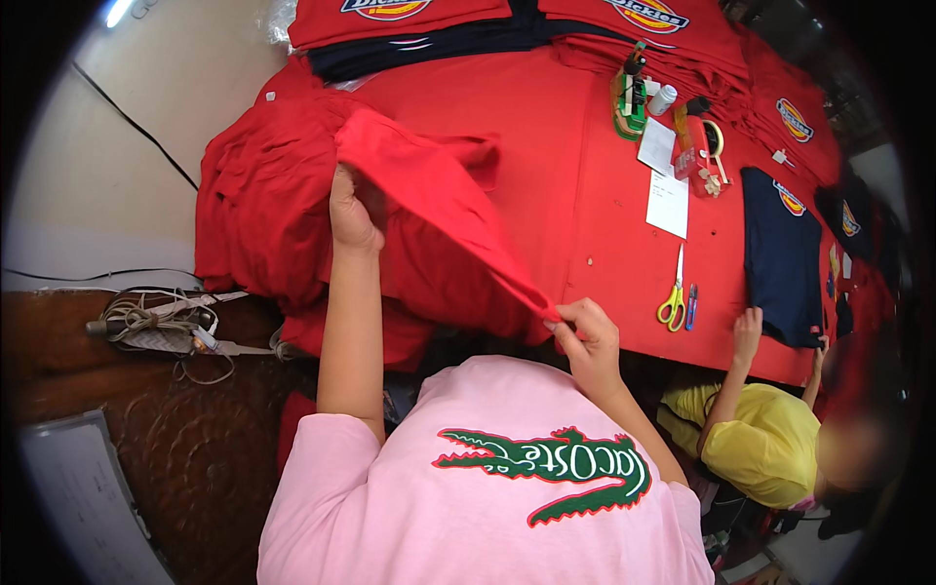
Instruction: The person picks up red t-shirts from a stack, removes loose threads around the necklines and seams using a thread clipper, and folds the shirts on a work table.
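Observation:
A red garment (429, 180) is stretched between my two hands over the near left part of a red-covered table. My left hand (353, 213) is raised at the garment's upper left part; its fingers go in under the cloth and are partly hidden. Lower and to the right, my right hand (588, 336) pinches the garment's edge between thumb and fingers. Behind and below the held cloth lies a crumpled heap of red garments (258, 195), which merges with it in colour.
Yellow-handled scissors (672, 310), a blue cutter (692, 308), white papers (667, 203) and tape dispensers (629, 102) lie on the red tabletop (546, 107). Folded red shirts (458, 15) line the back. A co-worker in yellow (765, 444) handles a navy garment (780, 258) at right.

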`<control>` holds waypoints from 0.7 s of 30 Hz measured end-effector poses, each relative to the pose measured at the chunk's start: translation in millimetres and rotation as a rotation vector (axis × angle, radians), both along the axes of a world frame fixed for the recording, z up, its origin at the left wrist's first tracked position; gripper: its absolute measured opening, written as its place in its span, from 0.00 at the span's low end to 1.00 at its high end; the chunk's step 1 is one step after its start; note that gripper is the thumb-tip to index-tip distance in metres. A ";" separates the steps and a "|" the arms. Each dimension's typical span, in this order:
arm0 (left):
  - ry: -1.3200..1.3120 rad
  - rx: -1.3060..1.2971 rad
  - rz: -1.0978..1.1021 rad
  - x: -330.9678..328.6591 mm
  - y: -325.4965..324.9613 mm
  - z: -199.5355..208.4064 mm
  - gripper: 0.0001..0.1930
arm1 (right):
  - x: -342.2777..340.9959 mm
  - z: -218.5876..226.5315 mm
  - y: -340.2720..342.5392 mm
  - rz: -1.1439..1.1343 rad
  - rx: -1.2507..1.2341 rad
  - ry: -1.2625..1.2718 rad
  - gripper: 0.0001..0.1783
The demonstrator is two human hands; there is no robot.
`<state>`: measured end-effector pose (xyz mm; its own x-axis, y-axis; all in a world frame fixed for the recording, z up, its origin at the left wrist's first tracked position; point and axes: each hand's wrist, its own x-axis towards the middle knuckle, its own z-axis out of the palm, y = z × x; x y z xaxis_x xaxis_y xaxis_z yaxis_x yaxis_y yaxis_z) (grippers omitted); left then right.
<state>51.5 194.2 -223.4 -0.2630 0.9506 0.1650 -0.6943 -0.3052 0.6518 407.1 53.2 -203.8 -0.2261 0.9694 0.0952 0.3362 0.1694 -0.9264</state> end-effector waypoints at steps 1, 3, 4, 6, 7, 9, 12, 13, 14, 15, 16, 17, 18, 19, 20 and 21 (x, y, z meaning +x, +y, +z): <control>0.188 -0.082 0.243 -1.8 2.8 -5.2 0.19 | 2.4 -0.9 0.3 -0.055 -0.048 0.085 0.03; 0.592 0.043 0.490 -1.7 8.9 15.1 0.15 | 8.3 -5.1 3.5 -0.191 -0.134 0.256 0.06; 0.575 0.064 0.491 -1.1 7.5 23.2 0.13 | 10.3 -5.4 5.8 -0.200 -0.114 0.326 0.10; 0.585 0.031 0.326 2.5 3.4 34.5 0.10 | 20.6 -7.0 4.6 -0.245 -0.290 0.542 0.11; 0.566 -0.012 0.236 4.8 0.8 38.2 0.10 | 24.4 -7.0 3.9 -0.259 -0.378 0.655 0.12; 0.632 -0.054 0.321 14.4 4.2 42.5 0.09 | 30.8 -2.4 3.4 -0.295 -0.407 0.698 0.13; 0.691 -0.089 0.368 28.7 9.2 48.1 0.13 | 36.9 2.3 1.8 -0.354 -0.395 0.754 0.13; 0.705 -0.098 0.373 32.8 10.2 50.1 0.14 | 39.6 1.9 1.0 -0.361 -0.375 0.749 0.13; 0.711 -0.111 0.366 36.6 11.3 52.3 0.14 | 42.3 1.4 0.4 -0.367 -0.356 0.744 0.13; 0.716 -0.125 0.361 40.3 12.5 54.5 0.13 | 45.1 0.6 0.0 -0.372 -0.342 0.747 0.13; 0.725 -0.140 0.357 42.1 12.9 55.7 0.13 | 46.4 -1.3 -0.8 -0.375 -0.331 0.751 0.13; 0.721 -0.149 0.355 43.6 13.9 56.1 0.13 | 47.8 -2.2 -1.2 -0.377 -0.320 0.755 0.13; 0.718 -0.158 0.353 44.9 15.4 56.4 0.13 | 49.3 -2.0 -1.7 -0.387 -0.327 0.771 0.13; 0.720 -0.168 0.359 44.1 16.4 58.5 0.12 | 49.0 -1.9 -1.0 -0.390 -0.337 0.791 0.12; 0.738 -0.157 0.355 45.2 18.2 60.2 0.12 | 48.9 -1.5 -0.4 -0.391 -0.347 0.810 0.12; 0.755 -0.148 0.351 48.0 19.8 61.3 0.11 | 49.3 0.9 -1.1 -0.395 -0.351 0.825 0.12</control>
